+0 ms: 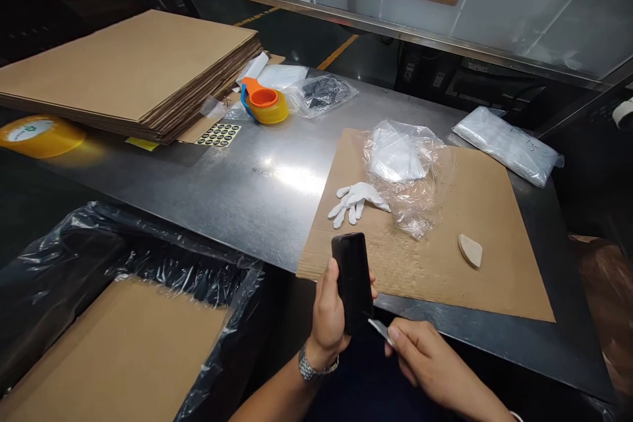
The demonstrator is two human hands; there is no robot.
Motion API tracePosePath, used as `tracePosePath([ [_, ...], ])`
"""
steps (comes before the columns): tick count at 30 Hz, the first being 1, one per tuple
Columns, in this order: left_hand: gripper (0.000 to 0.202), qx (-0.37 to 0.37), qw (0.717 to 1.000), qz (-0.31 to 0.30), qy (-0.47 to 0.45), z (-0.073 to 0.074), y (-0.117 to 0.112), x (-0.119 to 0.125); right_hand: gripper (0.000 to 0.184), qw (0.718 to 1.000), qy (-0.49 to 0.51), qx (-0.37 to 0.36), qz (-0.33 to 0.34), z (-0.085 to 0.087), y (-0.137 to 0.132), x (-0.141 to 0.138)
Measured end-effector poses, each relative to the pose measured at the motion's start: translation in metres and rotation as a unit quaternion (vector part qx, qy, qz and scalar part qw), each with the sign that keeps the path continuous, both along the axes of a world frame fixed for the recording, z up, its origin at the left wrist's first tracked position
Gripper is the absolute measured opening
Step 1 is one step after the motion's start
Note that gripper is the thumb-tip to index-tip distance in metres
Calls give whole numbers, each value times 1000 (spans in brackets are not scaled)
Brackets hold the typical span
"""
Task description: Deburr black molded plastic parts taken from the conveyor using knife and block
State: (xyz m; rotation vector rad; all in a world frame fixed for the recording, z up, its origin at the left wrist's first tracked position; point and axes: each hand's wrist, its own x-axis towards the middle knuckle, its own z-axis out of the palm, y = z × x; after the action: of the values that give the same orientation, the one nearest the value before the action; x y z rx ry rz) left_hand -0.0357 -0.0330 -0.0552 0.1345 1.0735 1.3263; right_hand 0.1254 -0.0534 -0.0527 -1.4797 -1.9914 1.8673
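My left hand [328, 313] is wrapped round a black phone-shaped device [352, 277], tilted upright before the table's front edge. Its dark face shows no picture. Close to its lower right side, my right hand [420, 353] pinches a small flat grey blade-like piece [380, 331] between thumb and fingers. The piece's tip points at the device; whether they touch I cannot tell. Beyond both hands, a flat cardboard sheet [386, 270] lies on the metal table [237, 191]. On it are a white glove [357, 201], a crumpled clear plastic bag [403, 155] with white contents, and a beige wedge-shaped pad [470, 250].
A tall stack of cardboard sheets [133, 66] stands at the back left. Near it lie an orange tape dispenser [267, 102], a sticker sheet [218, 135] and a yellow tape roll [42, 136]. A plastic-lined bin [237, 303] is at lower left, a wrapped packet [507, 144] at right.
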Motion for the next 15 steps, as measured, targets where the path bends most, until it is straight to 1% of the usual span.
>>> tracePosePath([
  [1,54,-8,1000,-11,-17,-1,1,-1,46,992,66,-107,-15,-1,1,1],
  [2,54,-19,999,-24,-39,-2,2,-2,48,974,125,-186,-24,-1,2,2],
  [3,54,-33,997,-41,-65,-3,4,-2,47,958,172,-226,-33,0,3,2],
  [4,54,-48,993,-60,-91,-4,5,-2,45,953,202,-222,-46,2,5,3],
  [5,54,-64,988,-79,-116,-6,6,-2,42,959,213,-179,-60,5,6,4],
  [6,54,-80,983,-95,-136,-7,7,-1,37,970,205,-108,-71,10,8,4],
  [7,54,-92,978,-110,-152,-8,7,1,32,981,178,-20,-79,15,10,3],
  [8,54,-100,974,-122,-164,-8,7,3,26,984,140,73,-79,19,12,2],
  [9,54,-108,970,-130,-175,-8,7,6,22,980,97,160,-69,23,14,0],
  [11,50,-119,966,-126,-191,-7,6,11,18,956,29,291,-24,28,17,-5],
  [13,42,-126,966,-110,-197,-5,3,16,22,927,-6,374,23,29,19,-12],
  [15,35,-129,967,-97,-195,-5,1,19,31,907,-24,418,52,27,19,-17],
])
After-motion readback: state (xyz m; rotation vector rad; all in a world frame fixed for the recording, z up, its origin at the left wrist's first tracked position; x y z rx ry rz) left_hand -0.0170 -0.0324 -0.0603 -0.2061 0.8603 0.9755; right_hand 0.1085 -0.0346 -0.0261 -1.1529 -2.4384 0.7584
